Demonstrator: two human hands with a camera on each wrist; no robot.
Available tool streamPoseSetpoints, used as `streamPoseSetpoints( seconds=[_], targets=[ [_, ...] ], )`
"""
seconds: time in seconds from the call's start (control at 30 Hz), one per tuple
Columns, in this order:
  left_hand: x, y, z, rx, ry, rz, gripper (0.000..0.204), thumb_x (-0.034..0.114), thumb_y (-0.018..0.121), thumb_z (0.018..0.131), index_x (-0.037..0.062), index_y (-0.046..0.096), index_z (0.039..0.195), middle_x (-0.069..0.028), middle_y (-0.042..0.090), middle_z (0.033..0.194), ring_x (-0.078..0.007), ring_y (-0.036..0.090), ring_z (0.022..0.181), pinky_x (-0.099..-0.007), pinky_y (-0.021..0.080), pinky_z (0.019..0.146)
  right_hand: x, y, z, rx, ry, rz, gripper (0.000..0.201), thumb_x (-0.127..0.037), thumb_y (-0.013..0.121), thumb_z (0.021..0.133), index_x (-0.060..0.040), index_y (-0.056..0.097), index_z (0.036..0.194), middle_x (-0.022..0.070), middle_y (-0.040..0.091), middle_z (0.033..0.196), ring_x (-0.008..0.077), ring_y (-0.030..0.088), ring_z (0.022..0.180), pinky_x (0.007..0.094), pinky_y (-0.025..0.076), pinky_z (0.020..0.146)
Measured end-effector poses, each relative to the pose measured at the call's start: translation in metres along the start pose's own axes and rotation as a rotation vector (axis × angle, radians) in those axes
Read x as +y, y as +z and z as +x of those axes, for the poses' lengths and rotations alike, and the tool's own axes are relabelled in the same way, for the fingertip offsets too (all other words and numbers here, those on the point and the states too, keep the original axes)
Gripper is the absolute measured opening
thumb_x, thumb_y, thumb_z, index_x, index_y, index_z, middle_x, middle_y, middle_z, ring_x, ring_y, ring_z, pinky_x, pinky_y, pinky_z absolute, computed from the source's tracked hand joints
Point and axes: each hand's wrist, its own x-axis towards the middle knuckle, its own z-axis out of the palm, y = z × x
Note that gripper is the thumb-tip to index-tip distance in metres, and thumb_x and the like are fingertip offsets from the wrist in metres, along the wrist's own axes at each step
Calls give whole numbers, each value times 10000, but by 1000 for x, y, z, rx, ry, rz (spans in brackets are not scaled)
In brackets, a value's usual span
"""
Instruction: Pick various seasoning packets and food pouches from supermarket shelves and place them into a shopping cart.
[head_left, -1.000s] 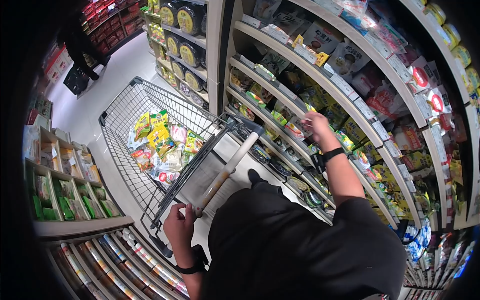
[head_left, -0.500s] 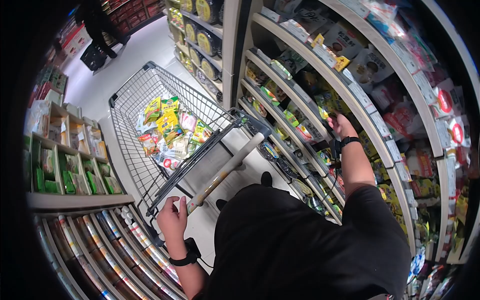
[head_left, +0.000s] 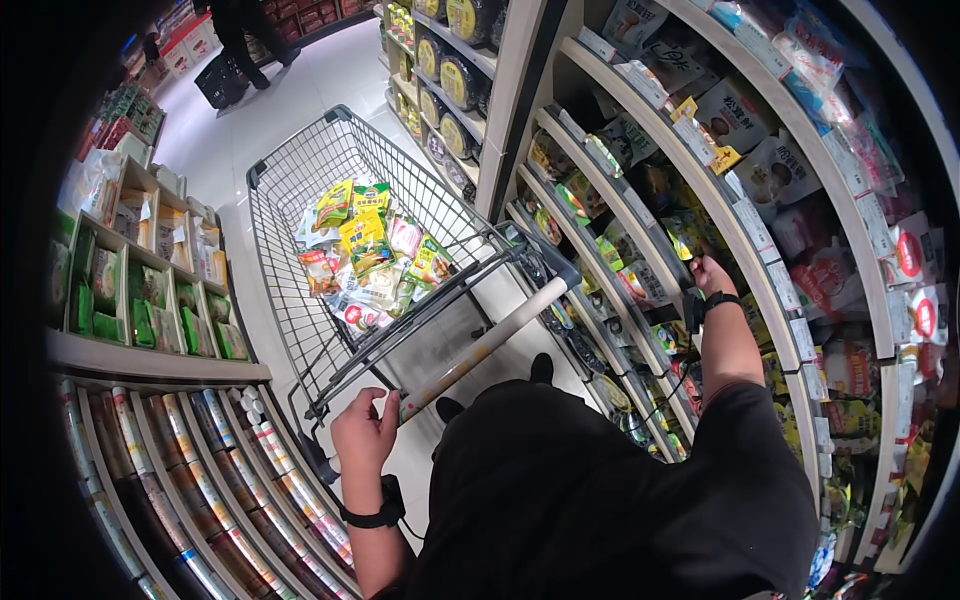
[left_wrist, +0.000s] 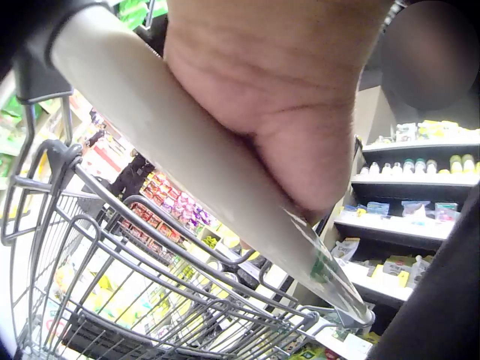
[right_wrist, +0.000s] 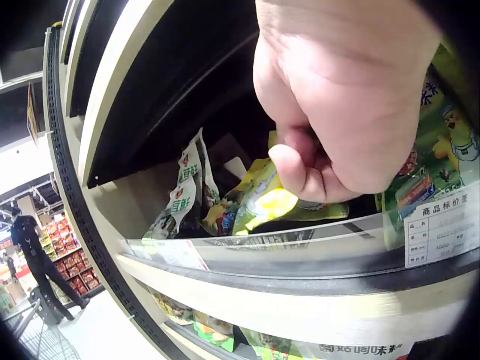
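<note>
In the head view my right hand reaches into a middle shelf at the right. Its curled thumb and fingers pinch the edge of a yellow-green seasoning pouch, seen leaning behind the shelf's clear front lip in the right wrist view. The pinched part is hidden by the fingers. Left of it stand white-and-green packets. My left hand grips the shopping cart handle near its left end; in the left wrist view the palm lies against the pale bar and the fingers are hidden behind it.
The wire shopping cart holds a heap of colourful packets. Shelves of pouches curve along my right. A green-and-white packet display and rows of narrow boxes stand left. A person in dark clothes with a basket is in the aisle.
My right hand has moved from the shelf front onto the pouch, its fingers curling in. The head view has turned, so cart, shelves and far person appear farther right. My left hand stays at the handle.
</note>
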Motion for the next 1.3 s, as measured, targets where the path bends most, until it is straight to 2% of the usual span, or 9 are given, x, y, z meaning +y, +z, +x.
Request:
streamPoseSetpoints(
  seconds=[0.1,0.2,0.33,0.4,0.53,0.77,0.9,1.17,1.3],
  targets=[
    [-2,-1,0,-10,29,14,229,334,709,831,110,663,832,-57,528,507,-224,551,447,-336,417,447,-14,29,-79,36,-224,168,254,-93,417,977,-144,560,1180,35,438,730,143,334,503,263,300,414],
    [-2,-3,1,-38,28,13,218,331,708,831,117,666,834,-59,533,513,-228,554,453,-337,423,454,-2,4,-83,-30,-173,365,162,-137,476,943,-89,571,1065,29,468,707,133,319,469,250,274,395],
    [-6,-5,1,-54,25,-55,214,325,713,824,116,668,840,-55,539,522,-223,560,468,-332,424,461,41,5,-186,-370,-30,238,203,-226,549,897,-60,600,1002,50,650,793,129,491,474,235,300,361],
    [-8,-5,1,-78,22,-132,221,322,713,825,107,666,844,-44,527,520,-202,542,463,-317,414,464,74,10,-223,-325,38,209,252,-214,567,877,-31,602,1046,95,693,945,182,657,675,267,499,502],
    [-12,-12,4,-169,-7,-299,200,276,702,847,79,666,858,-21,525,526,-139,526,473,-291,407,480,105,43,-307,-523,116,232,386,-167,577,855,59,561,1168,174,655,1119,301,652,1003,431,501,942],
    [-22,-11,6,-517,17,-1174,296,131,621,922,9,574,1188,-58,661,946,-100,607,886,-251,480,761,113,148,-422,-1214,51,-115,346,-40,587,869,71,564,1196,152,648,1155,218,638,1044,345,497,932],
    [3,-41,7,-781,68,-1222,375,86,584,941,-5,473,1287,-66,617,1152,-121,598,1002,-256,471,866,133,206,-460,-1455,-56,-304,299,-27,554,905,48,572,1194,96,657,1125,143,613,1031,300,475,921],
    [-19,-43,1,-382,-116,-1250,307,67,485,981,-12,422,1271,-130,602,1190,-161,608,1053,-295,484,918,152,245,-485,-1482,56,-561,448,-88,607,922,16,432,1321,91,644,1096,137,648,901,267,555,710],
    [-20,-32,-1,-368,-115,-1394,323,72,476,986,-10,401,1289,-130,587,1212,-165,600,1067,-303,487,922,163,247,-482,-1466,64,-523,430,-65,598,921,0,441,1316,100,659,1036,156,670,787,287,580,609]
  ],
)
